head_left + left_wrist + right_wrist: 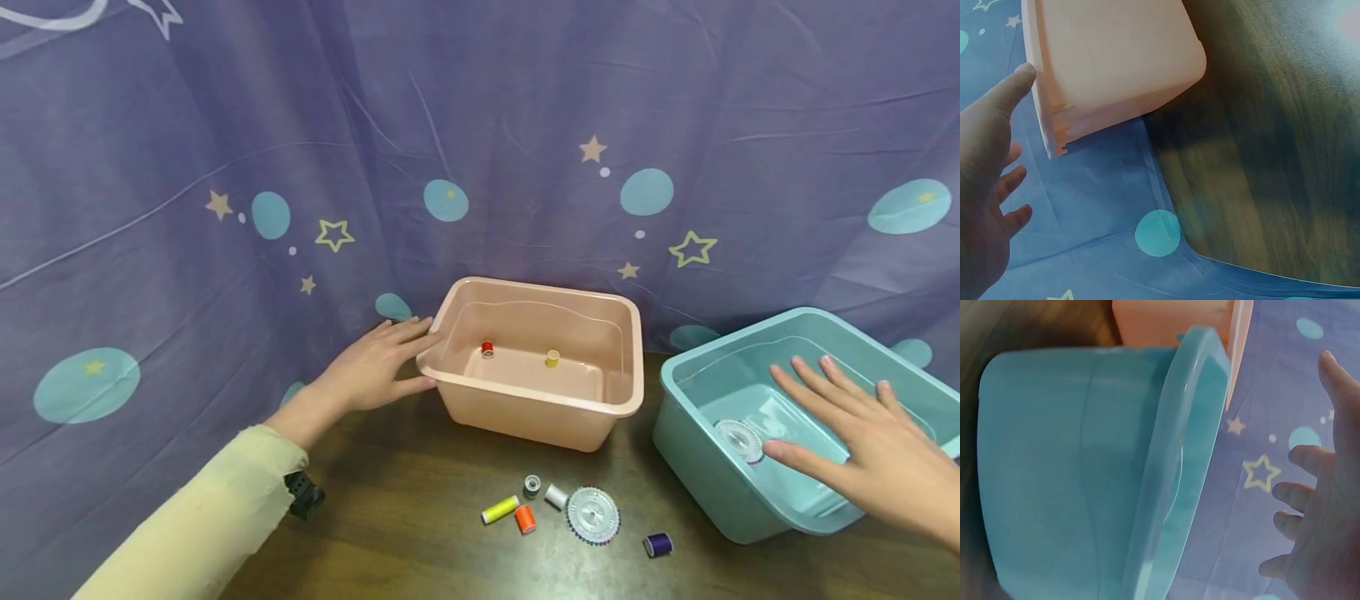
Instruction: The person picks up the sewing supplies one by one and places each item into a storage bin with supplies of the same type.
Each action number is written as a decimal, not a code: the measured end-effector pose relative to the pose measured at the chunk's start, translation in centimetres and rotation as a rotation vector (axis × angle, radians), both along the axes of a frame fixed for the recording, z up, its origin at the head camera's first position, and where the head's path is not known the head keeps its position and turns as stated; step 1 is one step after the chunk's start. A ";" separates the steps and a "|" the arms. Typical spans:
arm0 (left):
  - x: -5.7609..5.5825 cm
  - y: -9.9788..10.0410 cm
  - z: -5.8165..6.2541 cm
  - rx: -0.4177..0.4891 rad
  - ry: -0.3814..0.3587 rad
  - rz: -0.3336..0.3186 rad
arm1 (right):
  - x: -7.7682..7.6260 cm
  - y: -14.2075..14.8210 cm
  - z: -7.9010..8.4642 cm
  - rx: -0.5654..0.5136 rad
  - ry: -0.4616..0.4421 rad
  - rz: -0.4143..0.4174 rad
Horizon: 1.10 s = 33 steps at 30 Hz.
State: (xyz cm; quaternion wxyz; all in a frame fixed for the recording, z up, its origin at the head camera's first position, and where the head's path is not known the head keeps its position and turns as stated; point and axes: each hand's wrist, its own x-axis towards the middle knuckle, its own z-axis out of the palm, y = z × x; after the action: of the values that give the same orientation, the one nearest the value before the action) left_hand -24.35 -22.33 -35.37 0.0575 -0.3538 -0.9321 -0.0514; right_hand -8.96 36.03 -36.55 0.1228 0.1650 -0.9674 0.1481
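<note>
My left hand [386, 367] is at the left end of a peach plastic bin [525, 398], fingers extended. In the left wrist view its thumb lies at the bin's rim [1041, 106]; whether it presses there I cannot tell. Inside that bin lie a red thread spool [487, 350] and a yellow thread spool [552, 358]. Over a teal plastic bin [720, 475] hovers my right hand [873, 446], fingers spread and holding nothing. A wheel of pins [741, 441] lies in the teal bin, left of the right thumb.
On the wooden table [390, 500] in front are a long yellow spool [500, 509], an orange spool [526, 519], a dark-centred spool [532, 486], a white spool [557, 497], another pin wheel [593, 516] and a purple spool [658, 545]. A patterned purple curtain [517, 233] hangs behind.
</note>
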 end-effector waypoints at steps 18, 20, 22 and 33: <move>-0.2 0.6 -2.2 0.046 0.088 -0.118 | 0.5 -6.1 0.2 0.027 0.055 0.109; -0.1 0.7 -2.4 0.062 0.099 -0.127 | 0.6 -6.7 0.1 0.027 0.066 0.126; 0.0 0.8 -2.7 0.077 0.110 -0.135 | 0.6 -7.2 -0.2 0.024 0.074 0.144; 0.2 1.4 -4.0 0.109 0.159 -0.159 | 1.3 -9.8 -2.0 0.001 0.089 0.219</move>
State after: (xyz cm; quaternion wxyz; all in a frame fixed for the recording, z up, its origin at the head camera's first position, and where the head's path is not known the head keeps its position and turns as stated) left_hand -24.18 -20.93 -39.37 0.1460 -0.4259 -0.8895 -0.0785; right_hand -7.62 26.24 -38.50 0.1484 0.2761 -0.9372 0.1527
